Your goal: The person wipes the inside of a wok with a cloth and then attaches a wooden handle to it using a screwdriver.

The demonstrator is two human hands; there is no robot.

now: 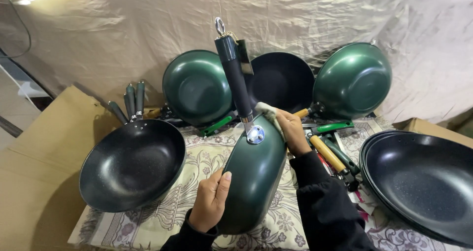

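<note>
Over the patterned cloth (207, 157) I have the green wok (253, 174) stood on edge, its dark handle (236, 78) pointing up. My left hand (211, 201) curls closed around its lower rim; my right hand (291, 131) grips a pale rag (268, 113) pressed near the handle joint. Black woks (133, 165) sit either side.

Green wok (253, 174) on edge between my palms, dark handle (236, 81) straight up; pale cloth (268, 114) under my right fingertips.
</note>
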